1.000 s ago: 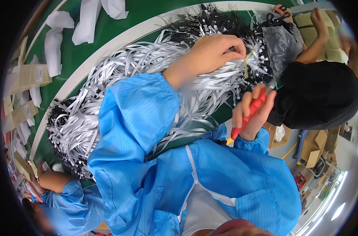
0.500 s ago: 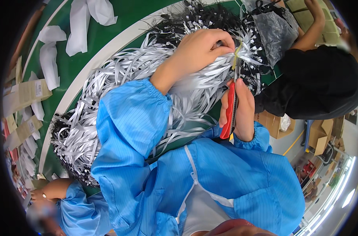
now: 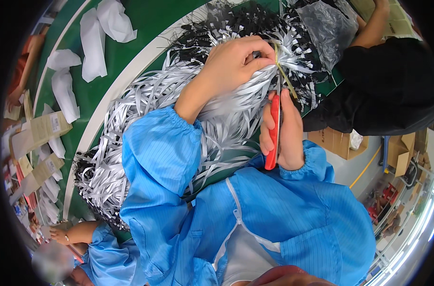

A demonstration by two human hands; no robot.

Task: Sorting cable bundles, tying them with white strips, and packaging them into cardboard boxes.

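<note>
My left hand [image 3: 236,62] is closed, thumb and fingertips pinching a thin yellow tie [image 3: 286,81] at the gathered end of a bundle of shiny silver-white strips [image 3: 226,114]. A loose end of the tie slants down to the right. My right hand [image 3: 288,131] is wrapped round a red-handled cutting tool [image 3: 273,136] held upright. Its narrow metal tip reaches up beside the tie, close below my left fingertips. I cannot tell whether its jaws are apart. Black frayed strips [image 3: 202,35] lie behind the silver ones.
A clear plastic bag [image 3: 324,35] and a person in black [image 3: 393,90] are at the right. White paper-like pieces [image 3: 93,45] lie on the green table [image 3: 148,19]. Another blue sleeve [image 3: 112,257] is at lower left. Cardboard boxes [image 3: 336,142] stand on the floor at right.
My left hand and the tool have shifted slightly left. One end of the yellow tie now sticks out to the lower right, where before it ran nearly straight down by the tool's tip.
</note>
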